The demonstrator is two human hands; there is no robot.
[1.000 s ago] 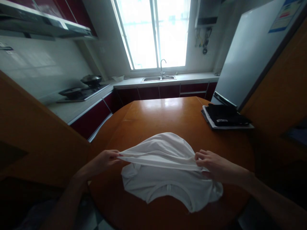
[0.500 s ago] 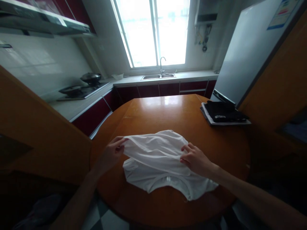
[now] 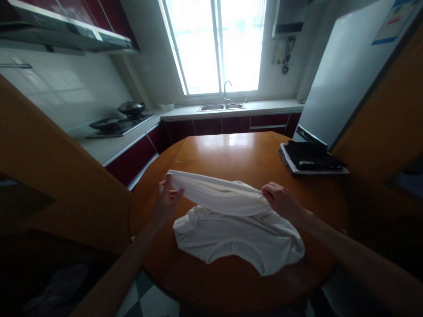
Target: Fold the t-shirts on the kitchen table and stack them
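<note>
A white T-shirt (image 3: 231, 229) lies on the wooden table (image 3: 211, 154), its round neckline toward me and its far part raised in a taut band. My left hand (image 3: 168, 198) pinches the left end of that band, with some fingers inside the cloth's edge. At the other end, my right hand (image 3: 280, 200) is closed on the fabric. The lifted hem stretches between both hands, higher on the left. Below it, the sleeves and shoulder part rest rumpled on the tabletop.
At the table's right rear sits a stack of folded dark and white clothes (image 3: 312, 158). Beyond it stands a fridge (image 3: 350, 75). A counter with a sink (image 3: 221, 107) runs under the window, and pans (image 3: 131, 108) stand on the stove at left.
Both hands have raised the shirt's far edge, which was lying flatter before. My right hand has moved from resting on the cloth to gripping the hem's right end. The view has shifted slightly.
</note>
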